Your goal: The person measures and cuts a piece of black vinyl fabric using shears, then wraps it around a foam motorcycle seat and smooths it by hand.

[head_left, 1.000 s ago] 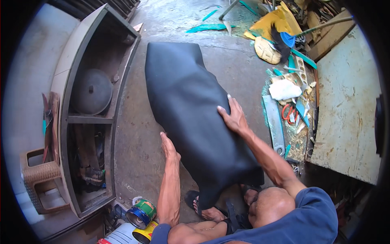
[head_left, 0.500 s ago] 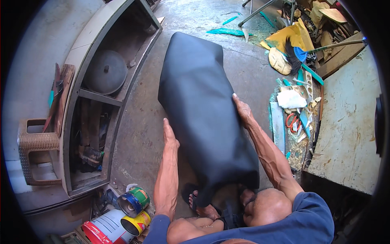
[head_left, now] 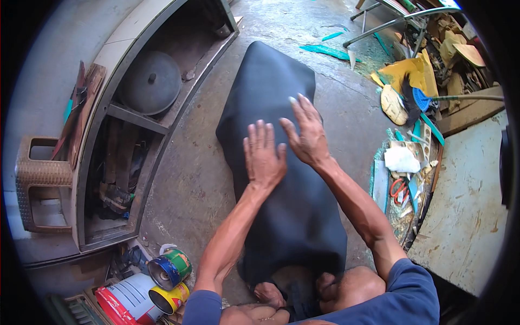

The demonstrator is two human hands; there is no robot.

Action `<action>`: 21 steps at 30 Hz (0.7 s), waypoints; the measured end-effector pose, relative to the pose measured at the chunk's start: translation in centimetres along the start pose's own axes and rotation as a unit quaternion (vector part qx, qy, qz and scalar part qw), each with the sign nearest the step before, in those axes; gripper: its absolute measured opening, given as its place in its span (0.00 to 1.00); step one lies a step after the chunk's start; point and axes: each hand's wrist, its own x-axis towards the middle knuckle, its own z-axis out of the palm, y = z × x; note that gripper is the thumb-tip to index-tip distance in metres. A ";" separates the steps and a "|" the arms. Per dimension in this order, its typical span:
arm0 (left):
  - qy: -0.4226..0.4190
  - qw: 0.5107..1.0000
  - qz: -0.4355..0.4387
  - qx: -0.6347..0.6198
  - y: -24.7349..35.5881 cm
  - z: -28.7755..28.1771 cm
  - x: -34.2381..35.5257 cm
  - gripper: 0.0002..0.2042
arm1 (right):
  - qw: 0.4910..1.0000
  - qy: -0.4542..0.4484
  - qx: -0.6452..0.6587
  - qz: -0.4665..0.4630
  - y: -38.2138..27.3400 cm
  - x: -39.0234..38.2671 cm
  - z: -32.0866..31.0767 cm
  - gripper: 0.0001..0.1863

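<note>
A long black vinyl cover (head_left: 287, 211), shaped like a motorcycle seat cover, stretches away from me above the floor, draped over a form it hides. Its near edge hangs loose between my knees, with folds at the corners. Both my hands are spread flat over its middle and far part. My left hand (head_left: 264, 157) has its fingers straight and points away from me. Slightly farther and to the right, my right hand (head_left: 307, 132) has its fingers fanned out. Neither hand grips anything; whether the palms press on the vinyl is hard to see.
On the left stands a grey open cabinet (head_left: 165, 127) holding a round lidded pot (head_left: 151, 84). Paint cans (head_left: 169, 271) and a white-red bucket (head_left: 127, 298) sit at lower left. At right lie red-handled scissors (head_left: 398, 190), foam scraps, a blue broom (head_left: 421, 99) and a worn board (head_left: 460, 200).
Both hands have left the cover's two sides and come in over its top, fingers spreading. My view has shifted slightly, and the cover's near end lies over my foot more.
</note>
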 end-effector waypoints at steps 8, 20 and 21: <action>-0.206 0.978 0.016 0.035 1.3 1.5 2.0 0.37 | 0.969 -0.191 -0.152 -0.040 1.7 12.5 14.8 0.35; -0.202 0.979 0.027 0.004 1.1 2.8 2.7 0.37 | 0.919 -0.346 -0.137 0.127 9.8 30.8 18.6 0.34; -0.202 0.979 0.018 0.027 1.0 2.9 2.6 0.37 | 0.920 -0.343 -0.136 0.131 8.7 30.1 18.1 0.34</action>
